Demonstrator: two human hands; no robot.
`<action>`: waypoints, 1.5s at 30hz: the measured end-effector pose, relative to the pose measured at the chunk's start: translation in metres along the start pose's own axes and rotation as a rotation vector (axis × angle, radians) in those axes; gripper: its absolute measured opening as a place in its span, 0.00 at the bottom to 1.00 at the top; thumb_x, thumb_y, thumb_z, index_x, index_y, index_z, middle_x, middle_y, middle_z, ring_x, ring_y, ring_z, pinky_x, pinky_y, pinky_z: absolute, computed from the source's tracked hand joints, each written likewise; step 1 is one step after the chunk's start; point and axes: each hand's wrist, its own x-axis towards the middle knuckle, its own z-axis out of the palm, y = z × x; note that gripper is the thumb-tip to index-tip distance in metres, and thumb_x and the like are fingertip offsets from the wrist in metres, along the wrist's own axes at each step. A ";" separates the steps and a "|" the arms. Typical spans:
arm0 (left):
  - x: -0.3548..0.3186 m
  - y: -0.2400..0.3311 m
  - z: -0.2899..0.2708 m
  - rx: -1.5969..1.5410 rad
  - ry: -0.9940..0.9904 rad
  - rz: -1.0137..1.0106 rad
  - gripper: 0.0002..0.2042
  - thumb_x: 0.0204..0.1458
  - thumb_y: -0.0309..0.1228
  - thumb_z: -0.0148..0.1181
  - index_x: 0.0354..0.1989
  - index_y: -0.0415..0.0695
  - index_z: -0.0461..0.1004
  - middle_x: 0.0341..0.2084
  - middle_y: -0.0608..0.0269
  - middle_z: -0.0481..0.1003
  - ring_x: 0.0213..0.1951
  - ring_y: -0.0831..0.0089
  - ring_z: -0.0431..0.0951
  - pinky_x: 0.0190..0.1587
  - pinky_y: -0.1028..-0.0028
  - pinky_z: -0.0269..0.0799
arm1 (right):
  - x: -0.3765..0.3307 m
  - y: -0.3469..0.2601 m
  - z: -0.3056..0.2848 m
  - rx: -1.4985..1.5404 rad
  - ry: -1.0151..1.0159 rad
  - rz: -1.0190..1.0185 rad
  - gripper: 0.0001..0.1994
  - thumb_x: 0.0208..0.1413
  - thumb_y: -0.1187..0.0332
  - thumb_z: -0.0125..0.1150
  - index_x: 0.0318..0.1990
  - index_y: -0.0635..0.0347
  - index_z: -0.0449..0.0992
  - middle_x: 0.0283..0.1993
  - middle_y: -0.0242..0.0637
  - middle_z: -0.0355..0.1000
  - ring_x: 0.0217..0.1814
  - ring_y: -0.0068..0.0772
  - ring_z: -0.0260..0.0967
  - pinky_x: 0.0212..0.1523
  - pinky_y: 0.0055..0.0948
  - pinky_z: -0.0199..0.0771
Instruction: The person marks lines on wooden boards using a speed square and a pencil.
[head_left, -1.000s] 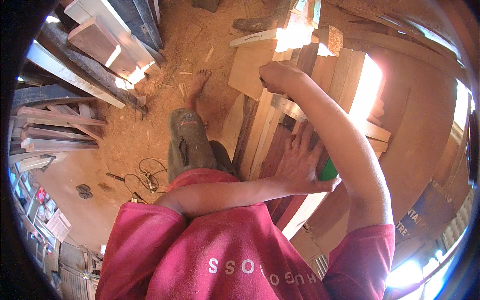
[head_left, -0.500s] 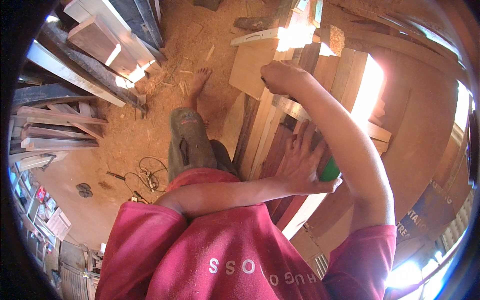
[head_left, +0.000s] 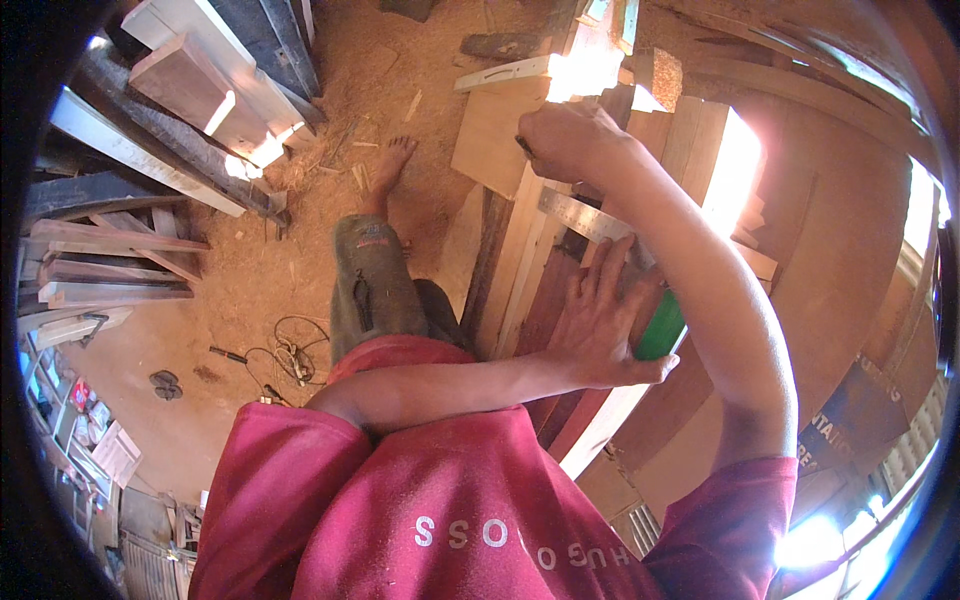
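My left hand (head_left: 605, 315) lies flat, fingers spread, pressing a metal square (head_left: 585, 215) with a green handle (head_left: 660, 328) onto reddish and pale wooden boards (head_left: 520, 270). The steel blade runs out from under the fingers toward the upper left. My right hand (head_left: 565, 140) is closed around a thin dark marking tool, likely a pencil, with its tip at the far end of the blade on a pale board. My right forearm crosses over the left hand. My bare foot (head_left: 390, 165) and grey trouser leg (head_left: 370, 285) stand on the sawdust floor beside the boards.
A stack of timber planks (head_left: 200, 80) lies at the upper left, more boards (head_left: 110, 270) at the left edge. A cable (head_left: 285, 355) lies coiled on the floor. Pale wooden blocks (head_left: 715, 150) catch bright sunlight at the upper right. Sawdust covers the ground.
My right hand has shifted slightly along the blade's far end. My left hand stays pressed on the square.
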 end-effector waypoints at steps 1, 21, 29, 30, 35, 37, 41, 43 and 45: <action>0.000 0.000 0.000 -0.013 -0.008 -0.015 0.51 0.41 0.63 0.62 0.74 0.55 0.50 0.69 0.33 0.42 0.69 0.26 0.43 0.61 0.35 0.51 | -0.005 -0.003 -0.010 -0.002 -0.002 -0.004 0.11 0.54 0.67 0.58 0.42 0.61 0.80 0.40 0.46 0.80 0.47 0.48 0.79 0.48 0.44 0.78; 0.010 -0.004 0.010 -0.073 0.005 0.026 0.51 0.44 0.66 0.62 0.74 0.50 0.53 0.71 0.30 0.39 0.72 0.27 0.37 0.68 0.32 0.37 | -0.252 -0.021 0.059 1.098 0.531 0.795 0.14 0.59 0.65 0.66 0.45 0.67 0.80 0.28 0.37 0.78 0.32 0.20 0.71 0.33 0.29 0.72; 0.012 -0.011 0.018 -0.114 0.068 0.083 0.53 0.44 0.64 0.64 0.75 0.50 0.49 0.71 0.28 0.40 0.71 0.26 0.39 0.67 0.32 0.39 | -0.247 -0.039 0.069 1.311 0.621 0.811 0.12 0.61 0.66 0.65 0.36 0.68 0.78 0.22 0.37 0.74 0.26 0.17 0.69 0.28 0.26 0.70; 0.011 -0.011 0.019 -0.114 0.071 0.084 0.53 0.44 0.64 0.64 0.75 0.50 0.49 0.71 0.28 0.40 0.71 0.26 0.39 0.67 0.32 0.39 | -0.246 -0.040 0.070 1.303 0.642 0.803 0.12 0.61 0.65 0.65 0.36 0.68 0.78 0.22 0.36 0.73 0.26 0.17 0.69 0.28 0.26 0.69; 0.010 -0.011 0.017 -0.150 0.054 0.061 0.52 0.45 0.64 0.64 0.73 0.46 0.52 0.71 0.28 0.40 0.71 0.25 0.39 0.67 0.32 0.40 | -0.248 -0.042 0.067 1.253 0.620 0.830 0.12 0.61 0.65 0.65 0.35 0.67 0.78 0.21 0.35 0.71 0.25 0.16 0.65 0.27 0.26 0.67; 0.009 -0.011 0.017 -0.152 0.061 0.068 0.52 0.45 0.64 0.64 0.73 0.46 0.52 0.71 0.28 0.40 0.71 0.25 0.39 0.67 0.32 0.40 | -0.248 -0.042 0.068 1.248 0.609 0.829 0.12 0.61 0.65 0.65 0.34 0.67 0.78 0.20 0.33 0.70 0.24 0.15 0.62 0.26 0.25 0.65; 0.010 -0.010 0.015 -0.117 0.071 0.078 0.52 0.44 0.65 0.64 0.73 0.46 0.53 0.71 0.29 0.40 0.71 0.25 0.39 0.67 0.32 0.40 | -0.246 -0.043 0.064 1.216 0.631 0.825 0.11 0.61 0.66 0.65 0.33 0.67 0.78 0.19 0.32 0.69 0.24 0.15 0.61 0.25 0.25 0.64; 0.010 -0.010 0.015 -0.137 0.071 0.077 0.52 0.44 0.65 0.64 0.73 0.46 0.53 0.71 0.29 0.40 0.71 0.25 0.39 0.67 0.32 0.40 | -0.246 -0.042 0.063 1.213 0.622 0.811 0.11 0.61 0.66 0.65 0.32 0.67 0.77 0.18 0.32 0.68 0.23 0.14 0.60 0.25 0.24 0.63; 0.009 -0.010 0.015 -0.157 0.068 0.077 0.52 0.44 0.65 0.64 0.73 0.46 0.53 0.71 0.29 0.40 0.71 0.25 0.38 0.67 0.31 0.40 | -0.246 -0.042 0.065 1.227 0.637 0.801 0.11 0.61 0.66 0.65 0.32 0.67 0.77 0.18 0.32 0.68 0.23 0.14 0.60 0.24 0.24 0.63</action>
